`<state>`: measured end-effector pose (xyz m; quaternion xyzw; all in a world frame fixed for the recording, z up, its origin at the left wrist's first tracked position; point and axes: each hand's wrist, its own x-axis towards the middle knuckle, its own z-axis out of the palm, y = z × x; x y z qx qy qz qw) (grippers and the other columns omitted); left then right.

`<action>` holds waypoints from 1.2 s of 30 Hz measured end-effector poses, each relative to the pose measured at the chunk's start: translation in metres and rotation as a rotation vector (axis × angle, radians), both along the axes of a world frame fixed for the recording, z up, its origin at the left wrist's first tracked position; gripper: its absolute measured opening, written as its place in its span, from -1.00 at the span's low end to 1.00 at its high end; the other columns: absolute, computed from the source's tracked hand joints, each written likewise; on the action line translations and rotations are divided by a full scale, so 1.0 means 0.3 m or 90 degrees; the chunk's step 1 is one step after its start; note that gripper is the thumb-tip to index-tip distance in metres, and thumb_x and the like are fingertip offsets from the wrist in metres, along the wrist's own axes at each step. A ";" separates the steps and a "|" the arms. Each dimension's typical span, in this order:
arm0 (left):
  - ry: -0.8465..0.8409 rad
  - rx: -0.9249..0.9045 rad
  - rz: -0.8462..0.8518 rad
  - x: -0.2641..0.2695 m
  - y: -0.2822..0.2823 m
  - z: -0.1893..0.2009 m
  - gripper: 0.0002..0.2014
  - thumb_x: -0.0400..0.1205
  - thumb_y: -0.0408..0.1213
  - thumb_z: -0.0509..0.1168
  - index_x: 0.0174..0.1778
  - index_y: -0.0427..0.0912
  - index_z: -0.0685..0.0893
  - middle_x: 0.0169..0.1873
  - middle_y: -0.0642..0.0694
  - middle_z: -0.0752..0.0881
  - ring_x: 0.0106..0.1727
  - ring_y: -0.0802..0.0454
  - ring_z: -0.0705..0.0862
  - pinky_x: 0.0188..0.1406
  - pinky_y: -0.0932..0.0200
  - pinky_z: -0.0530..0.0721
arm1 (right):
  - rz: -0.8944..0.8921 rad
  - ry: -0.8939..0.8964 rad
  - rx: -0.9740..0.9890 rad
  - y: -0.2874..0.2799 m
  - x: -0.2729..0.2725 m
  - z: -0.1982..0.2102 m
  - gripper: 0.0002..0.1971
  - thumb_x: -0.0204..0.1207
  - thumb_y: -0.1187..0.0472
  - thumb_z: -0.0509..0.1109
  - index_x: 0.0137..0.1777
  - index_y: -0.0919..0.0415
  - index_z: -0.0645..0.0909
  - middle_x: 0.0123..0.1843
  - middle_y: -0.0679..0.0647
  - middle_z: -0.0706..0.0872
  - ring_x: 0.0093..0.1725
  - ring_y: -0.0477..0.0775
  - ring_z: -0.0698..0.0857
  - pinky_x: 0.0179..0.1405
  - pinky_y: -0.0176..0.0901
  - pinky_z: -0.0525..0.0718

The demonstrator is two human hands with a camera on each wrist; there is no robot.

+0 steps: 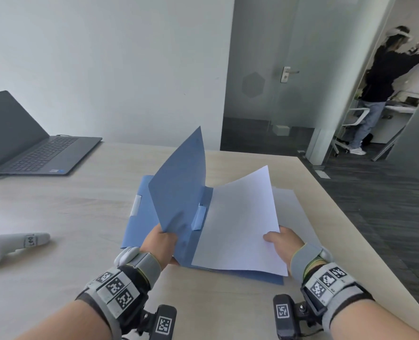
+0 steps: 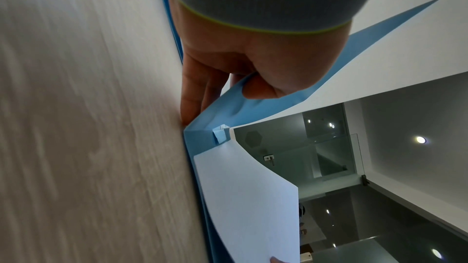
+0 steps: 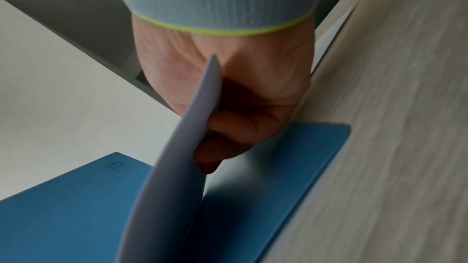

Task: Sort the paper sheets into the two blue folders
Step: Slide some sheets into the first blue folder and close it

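Here, from the head camera, the left hand pinches the near edge of the open folder's raised cover, holding it upright above the pale wooden desk. The right hand grips a white sheet by its near right corner; the sheet curves over the folder's lower half. A second folder lies closed under the first, showing at its left. More sheets lie flat on the desk to the right, partly hidden by the held sheet. An open laptop sits far left, and a white controller lies near left, both well apart from the folders. Beyond a glass door, a person stands in the next room.

At the left wrist, the thumb presses the blue cover from above, fingers behind it reaching down to the desk. The sheet bends over the lower half beside a clip at the spine.

At the right wrist, the hand has its fingers curled under the sheet, which cuts across the view and hides the thumb. The folder lies below, its corner on the desk.
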<state>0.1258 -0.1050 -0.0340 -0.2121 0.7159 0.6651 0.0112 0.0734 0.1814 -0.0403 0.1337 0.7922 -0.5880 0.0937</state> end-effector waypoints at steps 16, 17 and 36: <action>-0.016 -0.026 -0.003 -0.055 -0.018 -0.075 -0.45 0.20 -0.37 0.07 0.09 -0.39 0.67 -0.07 -0.55 0.72 -0.01 -0.49 0.78 -0.04 -0.66 0.72 | -0.001 -0.020 0.021 -0.054 -0.026 -0.030 -0.73 0.53 0.30 0.36 0.20 0.34 0.66 0.11 0.38 0.77 0.05 0.42 0.77 0.08 0.16 0.72; -0.016 -0.033 -0.006 -0.064 -0.024 -0.089 -0.45 0.19 -0.38 0.08 0.08 -0.42 0.65 -0.16 -0.46 0.69 -0.10 -0.38 0.76 -0.06 -0.70 0.69 | -0.002 -0.024 0.025 -0.056 -0.028 -0.031 -0.72 0.52 0.30 0.36 0.21 0.34 0.65 0.12 0.38 0.77 0.06 0.42 0.76 0.09 0.15 0.71; -0.008 -0.063 -0.036 -0.020 -0.011 -0.014 -0.51 0.27 -0.38 0.08 0.09 -0.28 0.68 0.15 -0.56 0.70 -0.04 -0.55 0.79 -0.16 -0.52 0.81 | 0.008 -0.034 0.051 -0.064 -0.037 -0.016 -0.82 0.54 0.29 0.34 0.11 0.30 0.65 -0.02 0.27 0.76 -0.03 0.33 0.74 -0.07 -0.01 0.66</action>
